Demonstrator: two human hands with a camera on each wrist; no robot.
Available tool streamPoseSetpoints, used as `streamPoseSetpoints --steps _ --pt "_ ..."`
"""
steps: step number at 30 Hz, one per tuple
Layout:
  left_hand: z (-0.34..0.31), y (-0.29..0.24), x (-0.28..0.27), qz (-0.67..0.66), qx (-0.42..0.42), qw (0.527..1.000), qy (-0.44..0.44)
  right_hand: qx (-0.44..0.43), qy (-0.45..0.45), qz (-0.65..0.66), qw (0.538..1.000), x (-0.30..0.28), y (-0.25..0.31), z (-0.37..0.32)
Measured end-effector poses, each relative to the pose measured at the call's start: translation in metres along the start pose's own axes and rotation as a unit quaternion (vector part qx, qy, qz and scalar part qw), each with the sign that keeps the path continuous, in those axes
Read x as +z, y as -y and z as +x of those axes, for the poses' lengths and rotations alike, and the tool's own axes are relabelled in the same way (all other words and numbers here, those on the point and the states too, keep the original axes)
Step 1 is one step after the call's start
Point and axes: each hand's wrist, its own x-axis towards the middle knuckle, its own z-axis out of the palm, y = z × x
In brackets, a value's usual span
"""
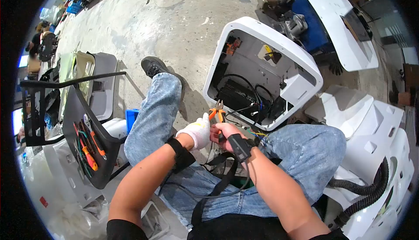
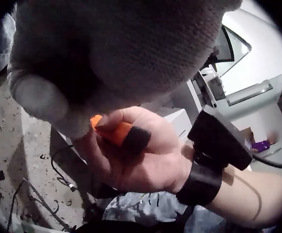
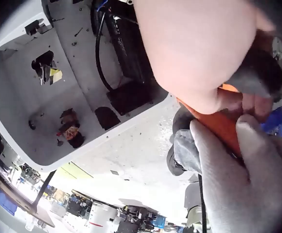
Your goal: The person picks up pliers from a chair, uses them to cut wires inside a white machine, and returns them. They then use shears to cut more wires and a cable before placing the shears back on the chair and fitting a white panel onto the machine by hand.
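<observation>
In the head view, pliers with orange and black handles point up and away between the two hands. My bare right hand grips them; in the left wrist view its fingers curl round an orange handle with a black end. My left hand wears a white knit glove. In the right wrist view, gloved fingers pinch the orange handle from both sides. Just beyond the hands stands a white open housing with a black box and cables inside.
On the left, a dark chair seat bears screwdrivers and other hand tools. White shell panels and a black corrugated hose lie at the right. A blue bin stands beside the left leg. Concrete floor stretches ahead.
</observation>
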Motion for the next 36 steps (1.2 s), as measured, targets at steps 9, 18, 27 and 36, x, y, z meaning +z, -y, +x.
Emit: streamPoseSetpoints --steps 9,18,27,36 --pt "0.030 0.023 -0.006 0.023 -0.029 0.999 0.038 0.048 0.023 0.062 0.997 0.009 0.014 0.020" --pt "0.046 0.042 -0.016 0.015 -0.077 0.997 -0.016 0.026 0.029 0.085 0.996 0.025 0.005 0.052" --pt "0.052 0.051 -0.018 -0.020 -0.042 0.998 -0.034 0.018 0.020 0.242 0.970 0.029 -0.003 0.062" --pt "0.063 0.041 -0.041 0.051 -0.068 0.996 -0.021 0.036 0.053 0.316 0.946 0.045 -0.006 0.066"
